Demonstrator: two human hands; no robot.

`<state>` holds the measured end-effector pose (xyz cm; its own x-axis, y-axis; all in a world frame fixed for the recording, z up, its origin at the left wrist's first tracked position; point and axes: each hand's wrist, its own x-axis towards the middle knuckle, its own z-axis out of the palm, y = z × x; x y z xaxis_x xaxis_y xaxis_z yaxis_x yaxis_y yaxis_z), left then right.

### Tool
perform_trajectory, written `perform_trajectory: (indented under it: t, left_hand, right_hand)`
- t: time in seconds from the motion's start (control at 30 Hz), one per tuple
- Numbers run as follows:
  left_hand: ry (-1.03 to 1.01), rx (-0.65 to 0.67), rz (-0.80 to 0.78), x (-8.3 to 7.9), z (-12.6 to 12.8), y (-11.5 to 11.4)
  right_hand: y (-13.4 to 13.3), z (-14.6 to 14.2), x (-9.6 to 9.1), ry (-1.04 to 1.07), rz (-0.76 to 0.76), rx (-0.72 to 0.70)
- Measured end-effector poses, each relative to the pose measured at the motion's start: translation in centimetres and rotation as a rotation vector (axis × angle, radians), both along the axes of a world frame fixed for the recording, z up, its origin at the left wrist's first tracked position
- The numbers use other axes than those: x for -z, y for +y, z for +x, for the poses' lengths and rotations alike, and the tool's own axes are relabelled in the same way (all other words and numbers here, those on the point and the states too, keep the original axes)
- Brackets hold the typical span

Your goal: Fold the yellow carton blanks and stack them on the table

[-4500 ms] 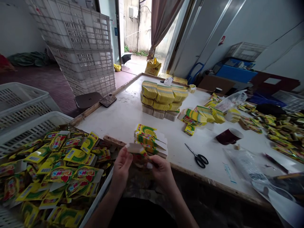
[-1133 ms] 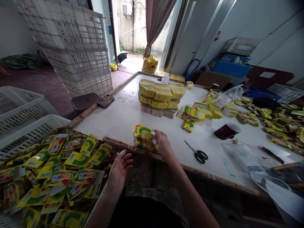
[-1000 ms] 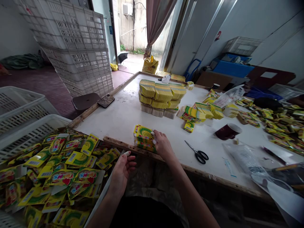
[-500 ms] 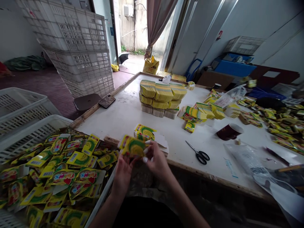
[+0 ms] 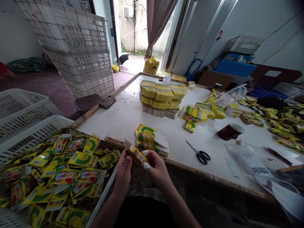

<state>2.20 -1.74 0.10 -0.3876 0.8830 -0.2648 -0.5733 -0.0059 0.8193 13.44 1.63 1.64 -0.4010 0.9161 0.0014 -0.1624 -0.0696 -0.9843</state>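
Note:
Between my two hands, a small yellow-green printed carton (image 5: 138, 154) is held up with its end flaps sticking out. My left hand (image 5: 123, 167) grips its left end, thumb on the near side. The fingers of my right hand (image 5: 155, 164) close on its right end. Just beyond, on the table edge, sits a stack of flattened cartons (image 5: 148, 137) with white flaps facing right. Left of my hands, a white plastic crate (image 5: 105, 188) is heaped with loose yellow cartons (image 5: 64, 177).
Bundled cartons (image 5: 161, 98) are piled mid-table (image 5: 114, 122). Black-handled scissors (image 5: 201, 156), a dark mug (image 5: 229, 132) and a plastic bag (image 5: 249, 158) lie to the right. A phone (image 5: 108, 102) rests at the left edge. Tall stacked crates (image 5: 80, 50) stand behind.
The carton has turned from its broad face showing to a narrow side showing, and its flaps now stick out at the left end. Both hands stay on it.

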Motion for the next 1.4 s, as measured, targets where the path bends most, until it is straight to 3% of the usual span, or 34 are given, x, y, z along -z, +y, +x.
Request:
perform_trajectory:
  t: [0.1, 0.2, 0.27, 0.4, 0.5, 0.57, 0.63, 0.67, 0.77, 0.87, 1.0, 1.1, 1.2, 1.3, 1.4]
  left_hand:
    - [0.025, -0.030, 0.081, 0.8, 0.0, 0.0]
    - [0.031, 0.029, 0.078, 0.2, -1.4, -0.1]
    - [0.084, 0.113, 0.122, -1.1, -3.0, -0.2]
    - [0.378, 0.333, 0.147, -3.4, -5.2, -0.6]
    - [0.573, 0.561, 0.098, -3.6, -4.2, -0.8]
    - [0.643, 0.609, 0.109, -3.3, -3.0, -0.9]
    - [0.694, 0.531, 0.101, -2.7, -2.0, -1.0]
    - [0.704, 0.473, 0.083, -2.4, -1.6, -1.1]
    - [0.643, 0.363, 0.064, -1.5, -1.2, -1.4]
    - [0.591, 0.358, 0.090, -0.8, -1.2, -1.9]
    - [0.654, 0.303, 0.083, -0.7, -0.3, -2.3]
    - [0.695, 0.193, 0.094, -1.0, 1.0, -2.4]
    - [0.789, 0.184, 0.101, -1.1, 1.6, -2.3]
    - [0.806, 0.222, 0.116, -0.2, 1.0, -1.9]
    - [0.770, 0.269, 0.053, 1.7, 0.0, -0.9]
  right_hand:
    - [0.6, 1.0, -0.2, -0.126, 0.134, 0.036]
    - [1.1, 2.3, -0.6, -0.223, 0.233, 0.067]
    - [1.4, 3.3, -1.2, -0.337, 0.378, 0.055]
    - [1.0, 4.4, -2.8, -0.721, 0.824, -0.084]
    - [-0.1, 4.0, -3.2, -0.750, 0.937, -0.146]
    - [-0.6, 3.6, -2.8, -0.685, 0.880, 0.041]
    - [-0.7, 3.3, -2.0, -0.553, 0.685, 0.267]
    - [-0.6, 3.1, -1.6, -0.452, 0.549, 0.302]
    - [-0.5, 2.7, -0.6, -0.124, 0.106, 0.097]
    - [-0.5, 1.9, -0.4, -0.004, -0.096, -0.001]
    - [-0.5, 0.8, -0.2, -0.074, -0.075, 0.120]
    - [-0.6, 0.4, 0.5, -0.011, -0.178, 0.105]
    - [-0.8, 0.6, 0.7, 0.023, -0.201, 0.073]
    - [-1.4, 1.3, -0.3, -0.084, -0.016, -0.034]
    - [-2.1, 1.5, -1.8, -0.304, 0.318, -0.124]
